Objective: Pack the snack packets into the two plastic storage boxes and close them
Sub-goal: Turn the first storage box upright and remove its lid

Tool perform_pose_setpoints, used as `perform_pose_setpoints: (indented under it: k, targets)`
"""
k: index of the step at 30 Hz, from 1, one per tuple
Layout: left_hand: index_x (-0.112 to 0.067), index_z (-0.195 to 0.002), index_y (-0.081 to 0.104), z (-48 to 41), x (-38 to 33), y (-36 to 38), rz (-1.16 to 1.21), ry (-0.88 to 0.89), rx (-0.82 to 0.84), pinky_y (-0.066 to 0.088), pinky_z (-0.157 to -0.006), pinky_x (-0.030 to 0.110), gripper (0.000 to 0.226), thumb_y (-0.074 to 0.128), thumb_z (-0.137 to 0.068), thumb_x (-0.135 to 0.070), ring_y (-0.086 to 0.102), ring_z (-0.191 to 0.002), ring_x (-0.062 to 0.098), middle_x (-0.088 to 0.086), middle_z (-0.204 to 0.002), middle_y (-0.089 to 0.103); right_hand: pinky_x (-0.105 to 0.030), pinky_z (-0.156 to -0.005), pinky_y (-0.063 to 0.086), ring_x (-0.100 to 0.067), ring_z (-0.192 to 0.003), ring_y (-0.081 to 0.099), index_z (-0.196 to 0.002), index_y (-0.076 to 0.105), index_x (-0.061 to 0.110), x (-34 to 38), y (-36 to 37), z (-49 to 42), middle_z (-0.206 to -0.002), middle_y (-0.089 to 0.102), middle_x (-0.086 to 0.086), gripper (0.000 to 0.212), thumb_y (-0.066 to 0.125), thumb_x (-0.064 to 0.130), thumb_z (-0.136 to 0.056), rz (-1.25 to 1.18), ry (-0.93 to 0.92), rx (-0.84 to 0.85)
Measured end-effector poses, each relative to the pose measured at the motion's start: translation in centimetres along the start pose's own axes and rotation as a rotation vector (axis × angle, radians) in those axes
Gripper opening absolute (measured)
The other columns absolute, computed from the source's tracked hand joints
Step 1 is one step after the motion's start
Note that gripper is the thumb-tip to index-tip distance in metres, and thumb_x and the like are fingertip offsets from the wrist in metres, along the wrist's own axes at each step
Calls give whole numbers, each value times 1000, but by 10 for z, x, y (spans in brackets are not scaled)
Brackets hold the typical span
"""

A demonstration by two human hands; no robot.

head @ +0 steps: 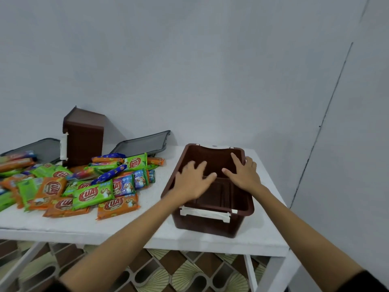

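Sitting upright: storage box (pixel 210 226) | dark brown | open-topped | white latch (pixel 205 213)

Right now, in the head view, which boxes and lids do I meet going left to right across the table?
grey lid → brown box standing on end → second grey lid → open brown box

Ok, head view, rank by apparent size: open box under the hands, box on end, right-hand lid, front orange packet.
1. open box, nearest the camera.
2. box on end.
3. lid and orange packet look alike; the lid sits farther back, partly hidden, so unranked.
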State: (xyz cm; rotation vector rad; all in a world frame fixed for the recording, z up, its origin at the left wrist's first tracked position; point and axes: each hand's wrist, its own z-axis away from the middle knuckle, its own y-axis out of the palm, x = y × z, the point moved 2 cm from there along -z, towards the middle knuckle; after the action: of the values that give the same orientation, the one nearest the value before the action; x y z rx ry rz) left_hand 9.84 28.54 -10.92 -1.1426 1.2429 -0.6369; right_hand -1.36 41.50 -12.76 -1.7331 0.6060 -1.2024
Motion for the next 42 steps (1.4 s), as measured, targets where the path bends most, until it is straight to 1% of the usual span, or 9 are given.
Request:
perform_pose_setpoints:
  k: [5,15,18,21,25,28,32,36,42]
  targets:
    - [-29,-142,33,47,-3,23,-7,160,-133,24,-112,36,47,30,-98,-41,28,-138,13,-3,-148,35,-41,-118,-1,-22,-146,-11,-142,33,34,-10,-5,-9,-159,0,-2,50,30,51,-96,80,-168,136]
    - [-38,-139,36,-28,58,-2,-143,216,19,-12,-112,54,44,25,-98,-46,-1,-145,15,-5,-154,21,-48,-114,-13,-26,-145,-13,-146,25,31,-5,-2,12,-158,9,-12,58,8,55,-95,345,-127,186]
    - [-40,-142,25,-50,75,-10,-338,222,90,-11,-109,62,51,21,-94,-54,-5,-145,18,-9,-156,11,-47,-116,-8,-25,-146,-9,-147,20,29,6,2,30,-157,11,-13,60,9,56,-95,335,-176,226]
    - [-37,-146,11,-68,85,-22,-469,229,107,-11,-106,65,87,5,-68,-74,-6,-146,18,-8,-157,9,-44,-117,-4,-22,-146,-10,-148,14,30,25,7,48,-158,5,-11,62,12,58,-94,268,-252,290]
    - [-29,-148,0,-88,91,-35,-608,164,50,-3,-109,66,84,18,-78,-71,-3,-146,22,0,-158,12,-45,-116,-4,-23,-146,-12,-148,7,34,49,11,56,-159,-2,-8,60,15,58,-94,114,-291,429]
    - [-24,-149,4,-85,76,-31,-456,15,-1,3,-111,63,79,30,-86,-65,-2,-145,28,12,-157,7,-51,-115,-6,-26,-145,-12,-147,9,37,44,3,35,-159,-3,-5,56,18,56,-95,150,-276,248]
    - [-22,-149,-1,-74,58,-3,-234,-151,55,8,-112,62,79,26,-89,-65,-4,-144,37,16,-156,-3,-59,-112,0,-34,-145,-10,-148,9,34,3,-9,-6,-158,-4,-9,60,29,53,-95,531,-207,-44]
    - [-14,-149,-5,-77,70,7,-418,-108,-17,27,-110,54,91,42,-86,-62,3,-142,41,21,-155,-3,-58,-112,11,-37,-144,-9,-149,6,30,-33,-17,-34,-157,-7,-14,70,43,47,-93,819,-165,-31]
    - [-13,-149,-4,-86,82,1,-563,-10,-30,33,-107,46,90,40,-87,-61,11,-141,38,18,-155,5,-43,-105,37,-37,-144,-1,-149,7,30,-29,-16,-41,-156,-7,-19,74,54,28,-92,545,-145,62]
